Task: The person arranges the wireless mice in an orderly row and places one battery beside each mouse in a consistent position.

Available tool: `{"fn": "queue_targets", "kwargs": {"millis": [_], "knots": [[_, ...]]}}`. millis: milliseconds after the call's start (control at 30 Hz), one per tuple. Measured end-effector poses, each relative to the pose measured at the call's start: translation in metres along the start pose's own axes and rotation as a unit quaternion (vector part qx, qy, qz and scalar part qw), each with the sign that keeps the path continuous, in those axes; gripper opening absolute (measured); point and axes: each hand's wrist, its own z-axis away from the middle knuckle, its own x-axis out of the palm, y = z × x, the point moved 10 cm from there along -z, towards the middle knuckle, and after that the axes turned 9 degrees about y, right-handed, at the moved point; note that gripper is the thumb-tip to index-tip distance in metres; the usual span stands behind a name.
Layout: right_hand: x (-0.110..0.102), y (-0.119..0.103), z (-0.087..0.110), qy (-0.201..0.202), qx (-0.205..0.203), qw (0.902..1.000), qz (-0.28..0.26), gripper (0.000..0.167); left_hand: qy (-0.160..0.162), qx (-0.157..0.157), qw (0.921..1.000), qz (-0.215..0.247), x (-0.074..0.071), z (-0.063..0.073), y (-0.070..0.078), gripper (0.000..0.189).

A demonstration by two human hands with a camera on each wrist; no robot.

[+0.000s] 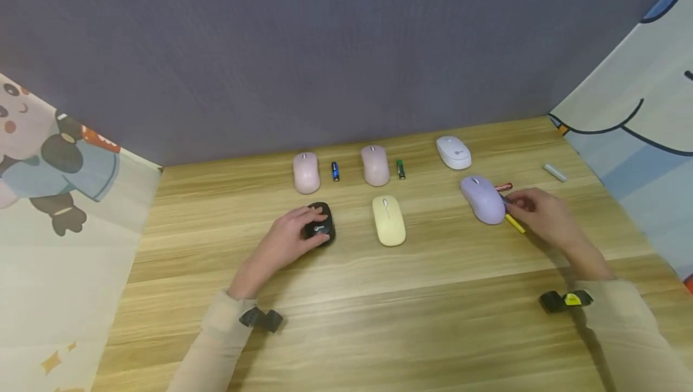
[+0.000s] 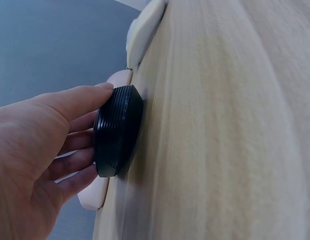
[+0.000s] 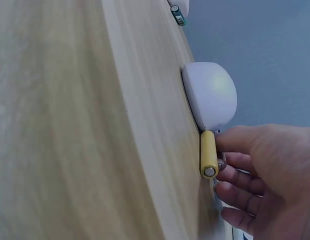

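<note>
Between the thumb and fingers of my left hand (image 1: 286, 234) is a black computer mouse (image 1: 323, 231). The left wrist view shows its ribbed side (image 2: 115, 130); whether it is fully down on the table I cannot tell. My right hand (image 1: 548, 216) pinches a dark battery (image 3: 221, 164), mostly hidden by the fingers, close to the right side of a purple mouse (image 1: 483, 201). A yellow battery (image 1: 515, 223) lies just beside those fingertips, against the purple mouse's near right side. Behind them lies a red battery (image 1: 504, 187).
Two pink mice (image 1: 306, 174), a blue battery (image 1: 335, 171), a green battery (image 1: 400, 169) and a white mouse (image 1: 454, 152) sit along the back. A yellow mouse (image 1: 388, 221) lies mid-table. A pale battery (image 1: 554, 172) is at far right. A grey panel (image 1: 346, 55) borders the wooden table (image 1: 390, 332).
</note>
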Motion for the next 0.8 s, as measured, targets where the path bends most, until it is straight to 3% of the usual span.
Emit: {"fn": "queue_targets", "kwargs": {"millis": [433, 800], "knots": [[-0.002, -0.002, -0.003, 0.025, -0.001, 0.9994, 0.022, 0.03, -0.001, -0.012, 0.9999, 0.008, 0.001, 0.001, -0.001, 0.046], [-0.023, -0.008, -0.016, 0.107, -0.025, 0.993, -0.045, 0.025, 0.0, -0.013, 0.9998, 0.011, 0.003, 0.001, -0.004, 0.045]]}}
